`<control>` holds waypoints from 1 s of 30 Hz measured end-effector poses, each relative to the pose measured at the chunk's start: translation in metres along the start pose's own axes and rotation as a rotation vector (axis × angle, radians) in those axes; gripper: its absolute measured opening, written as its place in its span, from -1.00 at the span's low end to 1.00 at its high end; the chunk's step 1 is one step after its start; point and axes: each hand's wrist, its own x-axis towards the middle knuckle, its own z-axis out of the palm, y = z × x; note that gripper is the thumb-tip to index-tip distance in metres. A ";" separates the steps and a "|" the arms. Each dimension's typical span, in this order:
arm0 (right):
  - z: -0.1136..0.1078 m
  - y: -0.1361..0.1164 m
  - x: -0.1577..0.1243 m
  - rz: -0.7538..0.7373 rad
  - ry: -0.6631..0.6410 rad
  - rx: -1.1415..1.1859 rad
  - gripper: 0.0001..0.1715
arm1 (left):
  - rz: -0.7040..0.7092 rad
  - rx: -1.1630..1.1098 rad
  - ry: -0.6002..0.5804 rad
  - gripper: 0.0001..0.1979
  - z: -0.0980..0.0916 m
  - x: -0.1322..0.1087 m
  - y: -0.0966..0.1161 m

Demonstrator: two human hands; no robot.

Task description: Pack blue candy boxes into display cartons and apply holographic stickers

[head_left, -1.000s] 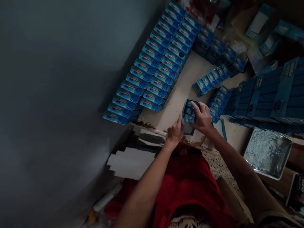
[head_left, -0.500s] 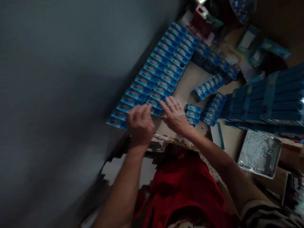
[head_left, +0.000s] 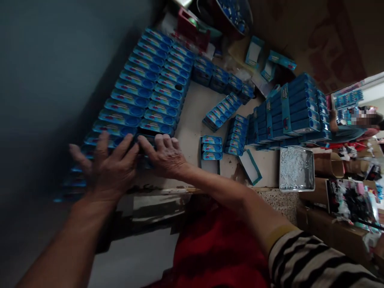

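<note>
Two long rows of small blue boxes (head_left: 132,98) with rounded printed fronts stand side by side along the wall. My left hand (head_left: 109,172) lies over the near end of the left row, fingers spread, and hides several boxes. Close beside it, my right hand (head_left: 166,156) rests at the near end of the right row. Its thumb is apart from its bent fingers, and no grip on a box shows. A dark gap lies just beyond the right fingertips.
On the pale tabletop (head_left: 192,106) are a loose line of boxes (head_left: 223,111), a part-filled carton (head_left: 211,148) and an open carton (head_left: 250,167). Large stacked blue packs (head_left: 288,110) stand to the right, by a metal tray (head_left: 297,170) of small pale pieces. Another person (head_left: 351,130) is at far right.
My view has swung to the right, so the rows appear further left. My left hand has gone from curled to spread over the boxes. The fingers of my right hand are now bent.
</note>
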 end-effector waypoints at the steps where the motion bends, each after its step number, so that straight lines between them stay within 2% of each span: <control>1: 0.001 -0.002 0.003 0.010 -0.001 -0.010 -0.20 | 0.004 0.002 0.002 -0.50 0.000 0.002 -0.001; 4: 0.007 -0.006 0.016 0.055 0.021 -0.029 -0.14 | 0.023 0.027 0.024 -0.59 0.000 0.003 -0.002; 6: 0.011 -0.007 0.025 0.080 0.022 0.003 -0.13 | 0.031 0.050 0.071 -0.63 -0.003 -0.007 0.001; 8: 0.011 -0.006 0.029 0.083 0.007 0.059 -0.07 | 0.053 0.091 0.155 -0.65 -0.008 -0.030 0.008; 10: 0.003 -0.003 0.020 0.052 0.009 0.115 -0.01 | 0.040 0.144 0.250 -0.68 -0.010 -0.068 0.019; 12: -0.010 0.003 -0.007 -0.008 0.043 0.174 0.00 | -0.047 0.157 0.328 -0.72 -0.007 -0.119 0.031; 14: -0.026 0.012 -0.053 -0.062 0.086 0.253 0.02 | -0.221 0.094 0.354 -0.70 0.003 -0.172 0.043; 16: -0.037 0.024 -0.110 -0.075 0.115 0.328 0.04 | -0.449 -0.024 0.268 -0.62 0.017 -0.214 0.054; 18: -0.038 0.040 -0.164 -0.067 0.167 0.361 0.00 | -0.632 -0.146 0.101 -0.56 0.035 -0.236 0.063; 20: -0.025 0.058 -0.204 -0.073 0.221 0.330 -0.16 | -0.709 -0.264 -0.053 -0.49 0.053 -0.235 0.069; 22: -0.004 0.076 -0.225 -0.061 0.233 0.259 -0.31 | -0.688 -0.379 -0.131 -0.40 0.072 -0.218 0.073; 26: 0.036 0.101 -0.230 -0.010 0.234 0.141 -0.38 | -0.406 -0.518 -0.296 -0.24 0.100 -0.189 0.083; 28: 0.047 0.105 -0.228 -0.025 0.300 0.111 -0.39 | -0.278 -0.515 -0.377 -0.22 0.110 -0.191 0.088; 30: 0.053 0.104 -0.228 -0.048 0.351 0.097 -0.39 | -0.211 -0.494 -0.394 -0.21 0.119 -0.199 0.091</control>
